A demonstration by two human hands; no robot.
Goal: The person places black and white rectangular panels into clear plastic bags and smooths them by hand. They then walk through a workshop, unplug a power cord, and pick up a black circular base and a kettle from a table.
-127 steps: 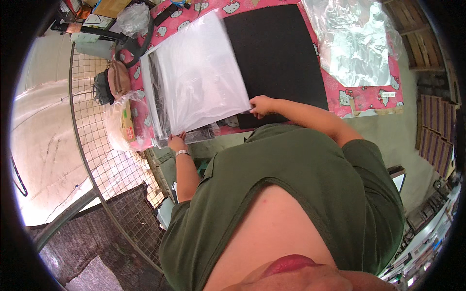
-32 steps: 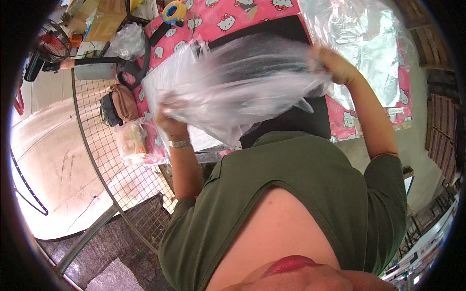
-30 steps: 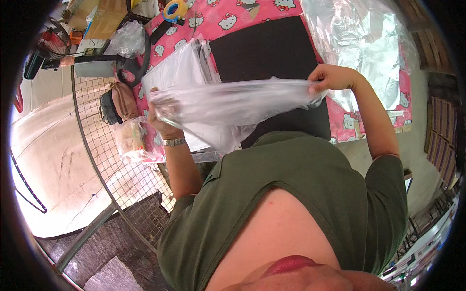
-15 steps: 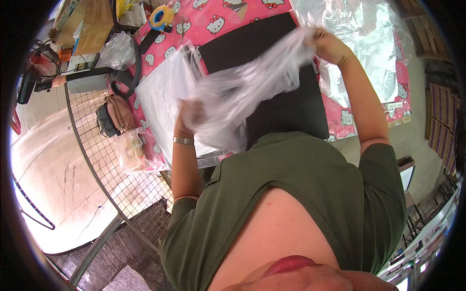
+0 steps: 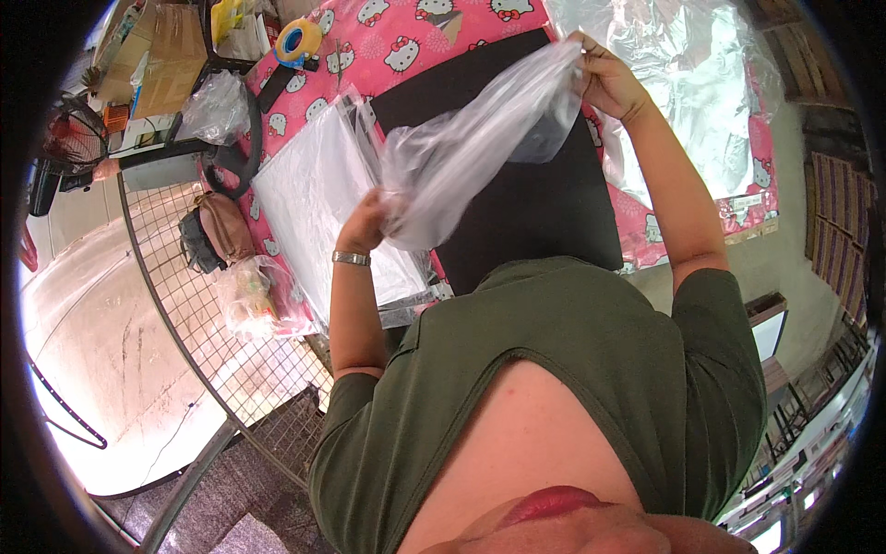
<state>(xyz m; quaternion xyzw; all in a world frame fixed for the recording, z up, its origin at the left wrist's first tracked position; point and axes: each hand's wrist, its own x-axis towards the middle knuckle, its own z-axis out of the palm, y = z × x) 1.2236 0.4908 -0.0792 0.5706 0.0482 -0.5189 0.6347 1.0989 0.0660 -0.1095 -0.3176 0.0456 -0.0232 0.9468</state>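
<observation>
A clear plastic bag (image 5: pixel 461 152) is stretched slantwise between my two hands above a black board (image 5: pixel 540 208). My left hand (image 5: pixel 366 222) grips its lower left end, and my right hand (image 5: pixel 609 81) pinches its upper right end. Parts of the bag are smeared by motion. Left of the board lies a stack of clear plastic sheets or bags (image 5: pixel 318 203), close to my left hand. Beyond my right forearm, more clear, shiny plastic (image 5: pixel 683 102) is spread out.
Pink patterned covering (image 5: pixel 401 55) lies over the table. A tape roll (image 5: pixel 298 42) sits at the far left, near a crumpled plastic bag (image 5: pixel 217 109) and cardboard boxes (image 5: pixel 171 60). A small brown pouch (image 5: pixel 221 229) and a wire mesh rack (image 5: pixel 198 295) are at the left.
My right hand has shifted slightly up and left, while my left hand has moved a little lower. The plastic bag is drawn into a neater, tighter band between them.
</observation>
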